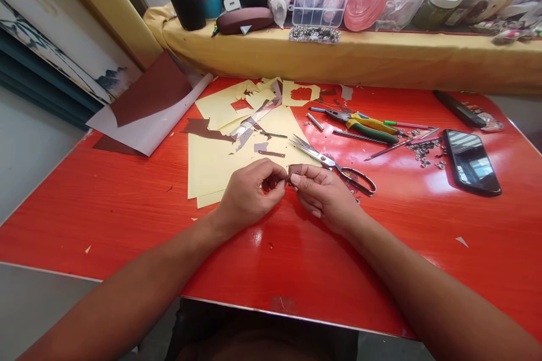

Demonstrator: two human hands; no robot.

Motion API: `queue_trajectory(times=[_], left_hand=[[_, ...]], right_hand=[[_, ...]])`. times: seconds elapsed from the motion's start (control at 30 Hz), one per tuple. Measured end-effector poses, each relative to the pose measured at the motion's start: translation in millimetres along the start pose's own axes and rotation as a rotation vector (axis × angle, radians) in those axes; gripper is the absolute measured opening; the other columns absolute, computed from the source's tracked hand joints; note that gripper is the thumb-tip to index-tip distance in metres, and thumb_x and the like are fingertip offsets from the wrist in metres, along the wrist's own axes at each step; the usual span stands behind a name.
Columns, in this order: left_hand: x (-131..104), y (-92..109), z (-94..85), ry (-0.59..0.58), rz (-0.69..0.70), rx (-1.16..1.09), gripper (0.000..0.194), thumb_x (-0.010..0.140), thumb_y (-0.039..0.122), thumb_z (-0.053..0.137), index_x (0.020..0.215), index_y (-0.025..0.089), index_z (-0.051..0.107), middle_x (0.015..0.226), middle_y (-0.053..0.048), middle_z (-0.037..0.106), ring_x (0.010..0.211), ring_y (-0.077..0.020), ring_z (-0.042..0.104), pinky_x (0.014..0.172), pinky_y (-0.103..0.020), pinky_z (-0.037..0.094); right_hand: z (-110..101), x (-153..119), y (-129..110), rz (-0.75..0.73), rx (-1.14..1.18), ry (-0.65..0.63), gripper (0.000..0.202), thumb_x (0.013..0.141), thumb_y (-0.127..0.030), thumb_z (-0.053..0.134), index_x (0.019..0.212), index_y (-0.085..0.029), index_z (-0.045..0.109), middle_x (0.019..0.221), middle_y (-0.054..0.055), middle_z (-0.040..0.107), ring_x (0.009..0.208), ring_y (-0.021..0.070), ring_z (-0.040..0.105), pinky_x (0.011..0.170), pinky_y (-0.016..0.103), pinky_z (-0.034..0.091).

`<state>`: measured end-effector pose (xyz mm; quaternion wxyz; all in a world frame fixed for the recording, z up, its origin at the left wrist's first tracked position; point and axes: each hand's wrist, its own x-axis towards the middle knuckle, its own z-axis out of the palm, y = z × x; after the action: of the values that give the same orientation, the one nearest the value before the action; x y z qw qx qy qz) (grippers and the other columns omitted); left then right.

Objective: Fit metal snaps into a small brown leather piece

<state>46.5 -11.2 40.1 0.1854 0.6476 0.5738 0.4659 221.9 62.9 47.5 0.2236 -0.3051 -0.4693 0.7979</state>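
Note:
Both hands meet above the red table, just in front of the yellow paper sheets (207, 172). Between the fingertips is a small brown piece (295, 169) that looks like leather or thick paper. My left hand (253, 190) pinches its left end, and the fingers hide most of that part. My right hand (324, 194) grips it between thumb and fingers, with its upper edge showing. Right behind my right hand lies a pair of scissors (328, 161), blades parted. A narrow brown strip with holes (271, 153) rests on the yellow paper behind my left hand.
Pliers (364, 124), pens, small metal fasteners (423, 152) and a phone (472, 162) lie to the right. At the left back is a curled brown sheet (148, 107). Brown scraps (209, 128) cover the yellow paper. A cloth-covered ledge (254, 53) with boxes borders the back.

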Motion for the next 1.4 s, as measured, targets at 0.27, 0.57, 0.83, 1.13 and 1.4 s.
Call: queue_trajectory(times=[0.27, 0.57, 0.83, 1.13, 1.4], left_hand=[[0.9, 0.2, -1.5, -0.027, -0.001, -0.046, 0.012, 0.09, 0.011, 0.063, 0.091, 0.021, 0.068, 0.079, 0.001, 0.066, 0.07, -0.0124, 0.058, 0.065, -0.026, 0.051], [0.0, -1.1, -0.9, 0.004, -0.054, -0.089, 0.01, 0.09, 0.012, 0.068, 0.093, 0.021, 0.068, 0.082, 0.001, 0.068, 0.071, -0.0118, 0.061, 0.065, -0.024, 0.053], [2.5, 0.1, -5.4, -0.031, -0.006, -0.095, 0.005, 0.095, 0.018, 0.07, 0.096, 0.021, 0.073, 0.087, -0.002, 0.074, 0.074, -0.0135, 0.064, 0.066, -0.026, 0.055], [2.0, -2.2, -4.8, -0.027, -0.05, -0.095, 0.003, 0.095, 0.022, 0.073, 0.092, 0.021, 0.073, 0.085, -0.001, 0.074, 0.076, -0.0145, 0.065, 0.068, -0.027, 0.053], [4.3, 2.2, -4.7, -0.042, -0.286, -0.217, 0.012, 0.091, 0.031, 0.078, 0.089, 0.02, 0.075, 0.083, -0.001, 0.074, 0.072, -0.0142, 0.064, 0.064, -0.027, 0.052]], right_hand=[[0.1, -1.0, -0.2, -0.02, 0.009, 0.0, 0.036, 0.081, -0.048, 0.086, 0.091, -0.019, 0.067, 0.05, -0.013, 0.035, 0.039, 0.005, 0.023, 0.035, 0.02, 0.023], [0.9, -1.5, -1.2, -0.015, 0.001, -0.005, 0.034, 0.083, -0.048, 0.084, 0.09, -0.02, 0.066, 0.048, -0.013, 0.031, 0.04, 0.0059, 0.021, 0.036, 0.02, 0.023], [0.0, -1.5, -2.9, -0.034, 0.033, -0.005, 0.032, 0.085, -0.045, 0.085, 0.089, -0.019, 0.066, 0.055, -0.012, 0.036, 0.042, 0.0044, 0.022, 0.036, 0.019, 0.025], [-1.5, -0.6, -0.2, -0.032, 0.034, 0.01, 0.032, 0.084, -0.045, 0.085, 0.091, -0.018, 0.069, 0.063, -0.009, 0.045, 0.042, 0.0026, 0.024, 0.036, 0.019, 0.026], [-3.5, 0.3, 1.3, -0.018, 0.034, 0.022, 0.035, 0.082, -0.046, 0.086, 0.091, -0.017, 0.069, 0.056, -0.011, 0.04, 0.04, 0.0028, 0.022, 0.035, 0.019, 0.025]])
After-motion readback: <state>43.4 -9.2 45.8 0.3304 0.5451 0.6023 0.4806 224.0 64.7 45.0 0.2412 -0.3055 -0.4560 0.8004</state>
